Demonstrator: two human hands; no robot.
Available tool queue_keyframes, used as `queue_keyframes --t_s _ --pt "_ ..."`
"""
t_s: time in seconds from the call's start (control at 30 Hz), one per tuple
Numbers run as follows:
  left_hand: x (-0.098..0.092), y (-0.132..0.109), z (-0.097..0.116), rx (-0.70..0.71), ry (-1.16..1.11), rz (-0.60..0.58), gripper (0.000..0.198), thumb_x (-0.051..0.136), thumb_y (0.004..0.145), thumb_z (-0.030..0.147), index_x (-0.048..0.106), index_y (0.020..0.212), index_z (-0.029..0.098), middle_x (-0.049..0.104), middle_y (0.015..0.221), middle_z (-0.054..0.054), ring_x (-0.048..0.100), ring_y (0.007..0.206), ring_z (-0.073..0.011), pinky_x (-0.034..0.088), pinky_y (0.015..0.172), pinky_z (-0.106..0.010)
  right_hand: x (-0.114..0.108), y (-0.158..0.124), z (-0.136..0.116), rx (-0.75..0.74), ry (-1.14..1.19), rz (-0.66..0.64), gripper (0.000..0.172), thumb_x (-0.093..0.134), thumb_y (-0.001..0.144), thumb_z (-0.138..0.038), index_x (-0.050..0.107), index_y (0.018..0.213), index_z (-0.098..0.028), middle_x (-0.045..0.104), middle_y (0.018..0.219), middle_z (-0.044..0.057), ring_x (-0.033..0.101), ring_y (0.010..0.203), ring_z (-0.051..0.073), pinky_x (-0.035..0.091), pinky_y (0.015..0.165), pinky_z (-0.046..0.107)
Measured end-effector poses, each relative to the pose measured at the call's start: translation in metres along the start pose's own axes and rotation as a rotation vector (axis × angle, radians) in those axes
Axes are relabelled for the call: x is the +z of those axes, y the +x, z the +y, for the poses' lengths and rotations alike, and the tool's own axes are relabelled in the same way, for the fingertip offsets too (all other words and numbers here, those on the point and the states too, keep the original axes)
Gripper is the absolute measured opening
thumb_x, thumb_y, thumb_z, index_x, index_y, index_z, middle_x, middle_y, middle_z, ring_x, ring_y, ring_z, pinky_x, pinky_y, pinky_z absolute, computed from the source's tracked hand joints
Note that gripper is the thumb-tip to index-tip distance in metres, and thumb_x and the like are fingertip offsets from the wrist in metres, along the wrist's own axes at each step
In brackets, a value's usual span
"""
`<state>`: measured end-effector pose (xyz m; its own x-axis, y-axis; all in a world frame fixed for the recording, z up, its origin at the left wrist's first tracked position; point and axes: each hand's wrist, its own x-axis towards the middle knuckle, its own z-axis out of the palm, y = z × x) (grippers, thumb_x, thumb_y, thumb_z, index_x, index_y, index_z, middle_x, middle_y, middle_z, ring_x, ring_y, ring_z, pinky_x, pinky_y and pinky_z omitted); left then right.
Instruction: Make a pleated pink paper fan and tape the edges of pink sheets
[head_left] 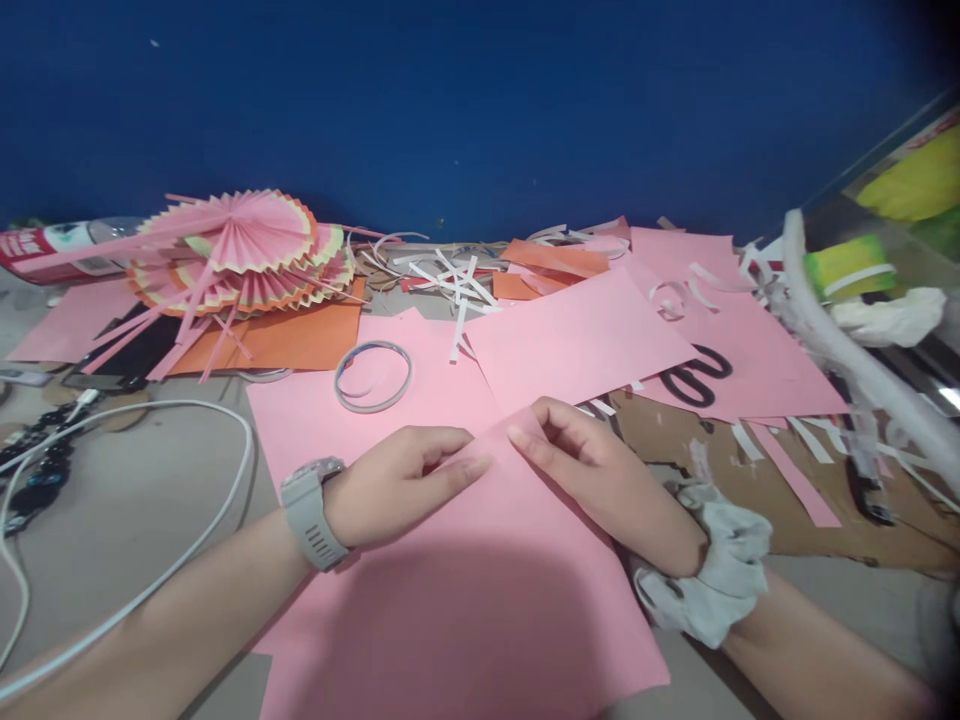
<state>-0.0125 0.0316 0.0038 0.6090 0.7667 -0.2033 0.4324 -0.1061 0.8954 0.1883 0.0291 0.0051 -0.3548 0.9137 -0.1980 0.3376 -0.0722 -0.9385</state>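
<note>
Between my two hands is a pink strip of paper (498, 436), thin and hard to tell from the pink sheets behind it. My left hand (405, 485), with a grey watch on the wrist, pinches its left end between thumb and fingers. At the other end, my right hand (581, 452) grips it with thumb and curled fingers; a pale scrunchie circles that wrist. Large pink sheets (465, 600) lie under both hands. Beyond my left hand a thin tape ring (410, 377) rests on the pink paper.
Pleated paper rosettes (232, 235) stand at the back left beside a bottle (67, 250). White paper strips (450, 280) and orange sheets (277, 335) lie along the back. Black scissor handles (697, 375) rest on pink paper at right, near cardboard (675, 450). A white cable (240, 430) loops at left.
</note>
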Motion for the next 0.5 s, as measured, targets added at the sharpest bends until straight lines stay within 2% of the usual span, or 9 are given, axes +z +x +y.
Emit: queue_keyframes --t_s 0.2,0.5 --pt "0.0022 -0.0001 -0.0011 -0.020 0.015 0.078 0.038 0.033 0.091 0.043 0.030 0.062 0.019 0.025 0.058 0.006 0.026 0.053 -0.0086 0.025 0.049 -0.022 0.0033 -0.0008 0.0034 -0.052 -0.034 0.069 0.024 0.045 0.089 -0.040 0.043 0.073 -0.021 0.041 0.069 -0.005 0.038 0.064 0.009 0.035 0.058 0.021" --pt "0.0020 0.0006 0.0030 -0.020 -0.008 0.081 0.038 0.033 0.092 0.042 0.030 0.062 0.019 0.025 0.059 0.006 0.026 0.054 -0.0089 0.025 0.050 -0.022 0.0069 -0.0024 0.0038 -0.113 -0.001 0.162 0.021 0.047 0.089 -0.037 0.048 0.075 -0.021 0.047 0.072 -0.004 0.044 0.066 0.009 0.038 0.059 0.022"
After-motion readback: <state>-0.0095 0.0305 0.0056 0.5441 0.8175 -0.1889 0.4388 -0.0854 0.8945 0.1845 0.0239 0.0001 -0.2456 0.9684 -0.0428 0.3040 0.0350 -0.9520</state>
